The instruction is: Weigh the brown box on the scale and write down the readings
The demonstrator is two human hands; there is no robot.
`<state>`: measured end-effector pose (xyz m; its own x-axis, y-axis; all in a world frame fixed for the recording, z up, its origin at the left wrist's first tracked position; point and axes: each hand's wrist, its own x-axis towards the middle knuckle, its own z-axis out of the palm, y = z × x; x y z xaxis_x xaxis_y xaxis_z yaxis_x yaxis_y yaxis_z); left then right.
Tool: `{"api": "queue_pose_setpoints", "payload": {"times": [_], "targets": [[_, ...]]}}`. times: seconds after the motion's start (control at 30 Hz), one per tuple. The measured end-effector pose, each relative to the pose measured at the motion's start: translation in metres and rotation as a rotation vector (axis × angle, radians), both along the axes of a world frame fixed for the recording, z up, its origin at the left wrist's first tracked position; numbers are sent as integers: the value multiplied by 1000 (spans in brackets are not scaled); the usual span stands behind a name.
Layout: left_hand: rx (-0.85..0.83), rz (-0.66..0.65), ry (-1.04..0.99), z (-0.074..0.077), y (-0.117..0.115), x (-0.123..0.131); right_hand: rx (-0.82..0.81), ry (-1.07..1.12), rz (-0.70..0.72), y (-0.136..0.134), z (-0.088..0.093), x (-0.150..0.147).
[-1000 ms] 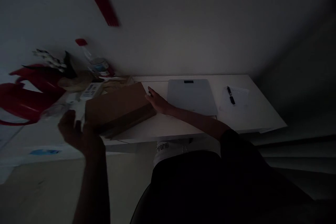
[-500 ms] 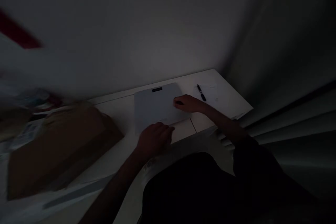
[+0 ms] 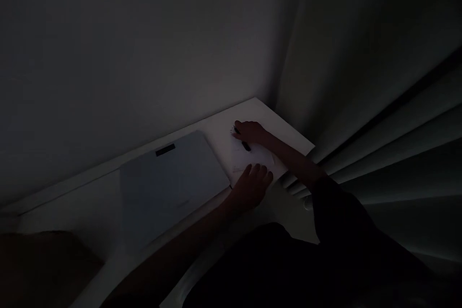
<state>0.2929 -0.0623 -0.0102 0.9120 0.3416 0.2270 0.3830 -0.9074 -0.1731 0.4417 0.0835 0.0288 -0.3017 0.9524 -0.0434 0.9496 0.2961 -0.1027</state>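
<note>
A sheet of white paper (image 3: 258,155) with some faint writing lies near the right end of the white table. The black pen (image 3: 246,146) rests slanting over it. My right hand (image 3: 252,132) is closed around the pen's upper part, thumb and fingers on either side, low over the sheet. My left hand (image 3: 250,185) lies at the paper's near edge, holding nothing, its fingers spread and touching the sheet. Left of both hands is a flat, light grey rectangular slab (image 3: 173,187) with a small black window near its far edge; it looks like a digital scale.
The narrow white table (image 3: 281,130) runs along a wall (image 3: 162,57). A brown cardboard box (image 3: 43,269) sits at the lower left. Dark hanging folds, like a curtain (image 3: 390,173), are on the right. The room is very dim.
My view has turned right. My right hand went from above the grey slab to the pen and closed on it. My left hand moved from the slab's near edge to the paper.
</note>
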Motion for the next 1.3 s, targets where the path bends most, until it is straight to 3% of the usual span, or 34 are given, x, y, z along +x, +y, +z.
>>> {"api": "queue_pose_setpoints", "payload": {"times": [0.23, 0.37, 0.47, 0.57, 0.73, 0.9, 1.13, 1.3], "targets": [[-125, 39, -31, -7, 5, 9, -50, 60, 89, 12, -5, 4], [-112, 31, -113, -16, 5, 7, -104, 599, 159, 31, -13, 21], [-115, 19, -153, -22, 5, 6, -302, 1139, 57, 45, -24, 32], [-149, 9, -144, -23, 6, 6, -353, 1388, -41, 48, -30, 34], [-193, 13, -103, -18, 7, 6, -99, 1257, -61, 38, -34, 23], [-166, 3, -147, -19, 7, 5, -216, 1258, -32, 38, -45, 16], [-177, 4, -103, -22, 7, 4, -107, 1062, -200, 29, -45, 5], [-180, -1, -90, -23, 7, 6, -123, 1038, -211, 26, -42, 1]]}}
